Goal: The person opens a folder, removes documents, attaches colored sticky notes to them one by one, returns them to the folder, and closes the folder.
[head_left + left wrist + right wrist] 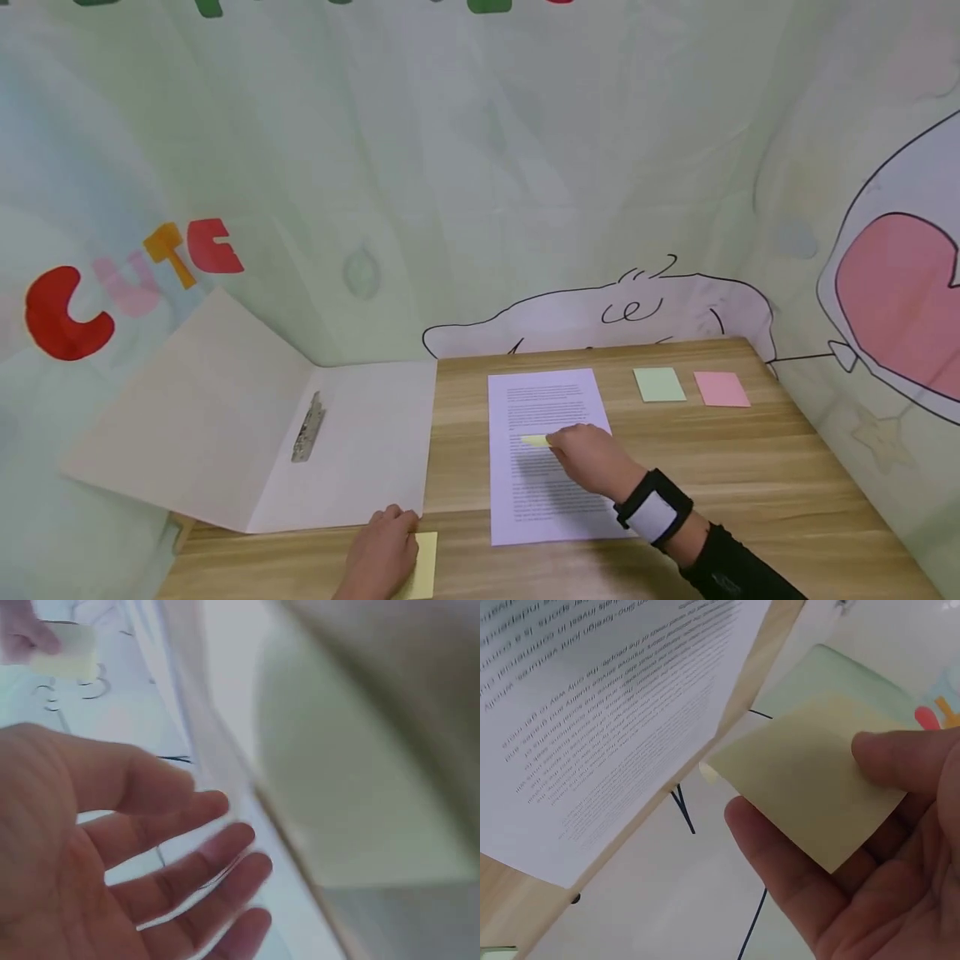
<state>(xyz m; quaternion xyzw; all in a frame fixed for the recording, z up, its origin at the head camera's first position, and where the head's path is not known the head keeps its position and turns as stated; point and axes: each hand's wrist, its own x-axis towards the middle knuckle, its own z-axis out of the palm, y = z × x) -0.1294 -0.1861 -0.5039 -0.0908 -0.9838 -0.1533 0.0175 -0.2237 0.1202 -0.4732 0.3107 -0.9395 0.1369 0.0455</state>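
Observation:
My right hand (592, 458) pinches a yellow sticky note (810, 780) between thumb and fingers. In the head view, that note overlaps the middle of a printed sheet (551, 508). The right wrist view shows the note's face, with one corner slightly curled. My left hand (381, 554) lies low on the table, its loosely bent fingers (187, 885) holding nothing in the left wrist view. Beside it, partly hidden, is a yellow sticky pad (425, 571). Just beyond its fingertips is the lower edge of an open white folder (375, 450) with a metal clip (308, 427).
A green sticky pad (659, 385) and a pink one (722, 389) lie at the back right of the wooden table (735, 492). The folder's raised cover (202, 417) leans up at the left. Behind the table hangs a printed cloth (480, 167).

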